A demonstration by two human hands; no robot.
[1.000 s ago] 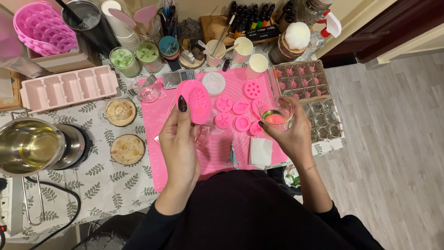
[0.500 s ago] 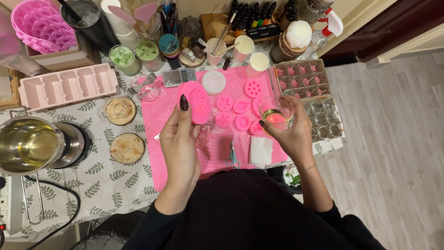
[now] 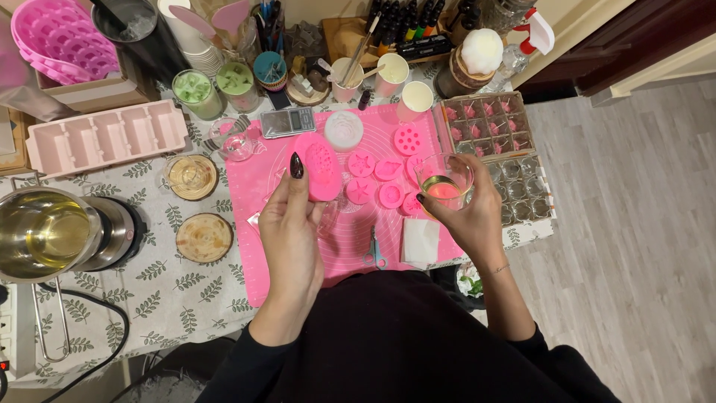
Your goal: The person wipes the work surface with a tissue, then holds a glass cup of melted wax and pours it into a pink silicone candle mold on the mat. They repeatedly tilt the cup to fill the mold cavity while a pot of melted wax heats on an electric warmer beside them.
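The left hand (image 3: 287,224) grips an oval pink mould (image 3: 319,170) above the pink mat (image 3: 253,224). The right hand (image 3: 466,216) clasps a glass (image 3: 444,183) of pinkish liquid. Good practice: keep the mould level and pour slowly. The mould's cavity detail is hard to read.

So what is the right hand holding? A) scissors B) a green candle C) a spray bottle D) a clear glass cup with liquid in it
D: the right hand grips a clear glass cup holding yellowish-pink liquid, above the pink mat.
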